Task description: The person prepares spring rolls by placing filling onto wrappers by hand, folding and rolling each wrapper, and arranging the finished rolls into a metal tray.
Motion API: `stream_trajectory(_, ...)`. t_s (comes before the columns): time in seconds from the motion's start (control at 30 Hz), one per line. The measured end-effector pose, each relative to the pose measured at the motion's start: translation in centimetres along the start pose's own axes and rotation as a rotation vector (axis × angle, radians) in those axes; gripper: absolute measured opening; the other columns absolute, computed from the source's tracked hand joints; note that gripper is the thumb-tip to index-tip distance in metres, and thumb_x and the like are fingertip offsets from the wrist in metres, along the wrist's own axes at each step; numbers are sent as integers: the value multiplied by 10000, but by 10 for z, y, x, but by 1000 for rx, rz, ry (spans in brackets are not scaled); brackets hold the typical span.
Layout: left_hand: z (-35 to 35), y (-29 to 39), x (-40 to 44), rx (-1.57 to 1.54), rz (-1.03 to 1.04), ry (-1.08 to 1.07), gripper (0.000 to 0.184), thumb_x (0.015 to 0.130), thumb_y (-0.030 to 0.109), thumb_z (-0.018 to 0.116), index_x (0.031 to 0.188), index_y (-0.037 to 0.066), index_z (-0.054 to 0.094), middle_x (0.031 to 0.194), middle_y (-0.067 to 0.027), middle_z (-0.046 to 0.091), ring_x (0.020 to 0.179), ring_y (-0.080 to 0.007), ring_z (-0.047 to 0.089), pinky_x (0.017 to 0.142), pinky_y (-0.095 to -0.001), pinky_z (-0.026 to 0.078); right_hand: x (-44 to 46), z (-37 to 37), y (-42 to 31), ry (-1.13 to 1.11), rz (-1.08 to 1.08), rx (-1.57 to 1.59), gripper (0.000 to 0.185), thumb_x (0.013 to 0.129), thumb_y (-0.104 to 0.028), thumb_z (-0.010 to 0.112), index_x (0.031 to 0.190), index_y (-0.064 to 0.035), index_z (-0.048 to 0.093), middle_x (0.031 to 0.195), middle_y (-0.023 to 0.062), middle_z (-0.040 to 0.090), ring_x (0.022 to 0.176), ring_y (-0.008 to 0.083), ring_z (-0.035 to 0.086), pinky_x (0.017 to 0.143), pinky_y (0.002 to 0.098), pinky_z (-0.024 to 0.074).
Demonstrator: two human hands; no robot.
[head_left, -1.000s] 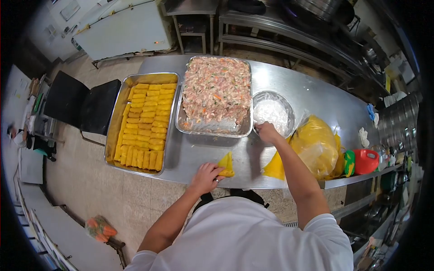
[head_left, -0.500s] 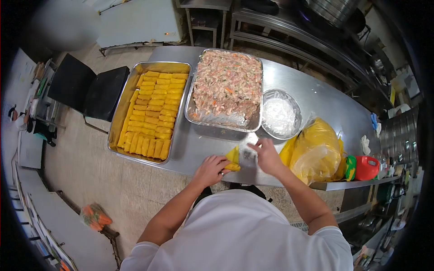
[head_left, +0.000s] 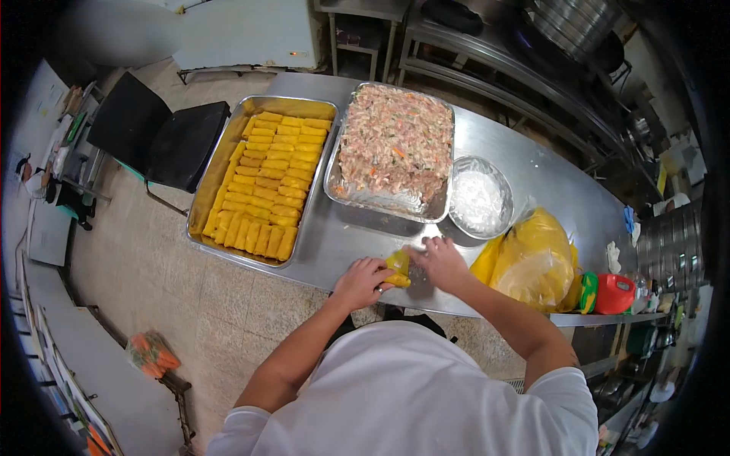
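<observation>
My left hand (head_left: pixel 363 282) is closed around a partly rolled yellow spring roll (head_left: pixel 398 280) at the table's near edge. A pointed flap of its wrapper still lies away from the roll. My right hand (head_left: pixel 443 264) is beside that flap with fingers apart, one stretched finger touching the wrapper's upper corner; it is slightly blurred. Beyond my hands stands a deep metal tray of minced filling (head_left: pixel 395 137) with orange and green bits. To its right, a round metal bowl (head_left: pixel 508 220) holds a whitish paste. Finished yellow rolls (head_left: pixel 266 182) lie in rows in a metal tray (head_left: pixel 199 237) at the left.
The steel table (head_left: pixel 323 254) runs across the view. A yellow plastic bag (head_left: pixel 532 262) and a red container (head_left: pixel 614 295) are on its right end. A black chair (head_left: pixel 182 144) stands left of the table, and a bag of carrots (head_left: pixel 152 353) is at lower left.
My right hand has come from near the bowl down to the wrapper's tip, and its fingers have spread. My left hand stays on the roll. The whole view has shifted slightly.
</observation>
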State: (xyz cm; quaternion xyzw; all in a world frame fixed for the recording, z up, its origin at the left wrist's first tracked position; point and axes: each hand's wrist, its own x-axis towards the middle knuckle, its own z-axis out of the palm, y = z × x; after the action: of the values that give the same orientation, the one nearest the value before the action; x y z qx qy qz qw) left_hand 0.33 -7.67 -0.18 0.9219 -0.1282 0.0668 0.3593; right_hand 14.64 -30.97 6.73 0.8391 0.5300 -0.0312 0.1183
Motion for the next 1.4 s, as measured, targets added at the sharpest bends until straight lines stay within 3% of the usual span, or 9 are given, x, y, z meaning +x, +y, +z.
stream_trajectory(0.13,1,1,1,15,1,12,363,920,311,809,1242,154,755,1217,-91,670,1147,-339,626,1014,-488,497,-8,4,-21,-100,-127,117,562,1030,-209,541,1586,-294,549,1318,148,607,1176,305,605,1027,496,463)
stream_trajectory(0.27,1,-1,0,-10,7,20,358,910,296,819,1232,153,760,1198,-89,672,1145,-337,627,1011,-485,497,-14,15,6,-11,15,-27,587,1007,-199,586,1590,-250,549,1327,154,604,1200,304,587,1049,509,448)
stream_trajectory(0.3,1,-1,1,-13,14,23,355,908,292,821,1228,150,760,1194,-89,673,1144,-336,627,1010,-485,497,-16,5,9,37,31,-15,607,970,-171,609,1575,-165,559,1329,161,602,1204,320,585,1063,498,447)
stream_trajectory(0.4,0,0,2,-18,7,10,353,907,289,824,1217,135,757,1201,-100,667,1152,-344,623,1017,-489,496,-21,12,-1,204,72,304,592,935,-138,621,1523,-82,588,1289,176,618,1181,351,595,1056,483,465)
stream_trajectory(0.43,0,1,2,-18,-1,8,352,907,282,821,1217,130,753,1203,-105,664,1157,-349,620,1020,-491,495,-23,6,-15,232,105,466,539,893,-97,667,1425,-23,630,1215,195,633,1145,378,600,1029,469,486)
stream_trajectory(0.53,-1,2,7,-23,-19,0,349,909,260,814,1217,112,742,1209,-118,657,1165,-362,613,1030,-496,493,-23,24,-57,372,84,710,485,863,-95,730,1339,-34,660,1166,191,643,1120,381,603,997,484,499)
stream_trajectory(0.73,0,-7,10,-30,16,-19,334,910,227,801,1202,86,722,1201,-132,649,1147,-379,605,1036,-495,491,-17,50,-81,423,174,642,385,862,-123,761,1232,-58,677,1160,146,652,1093,358,606,984,480,483)
stream_trajectory(1.13,-7,-16,35,-3,23,-28,311,956,305,754,1192,103,736,1217,-112,646,1164,-348,596,1015,-477,482,-11,42,-81,429,303,534,431,890,-155,719,1304,-50,657,1201,153,641,1135,361,590,1013,515,464)
stream_trajectory(1.4,-3,-27,55,91,32,-11,307,960,289,741,1226,137,746,1241,-114,635,1195,-352,587,1054,-483,461,4,44,-69,449,378,518,435,901,-173,764,1303,-47,657,1266,158,627,1168,366,585,1034,510,451)
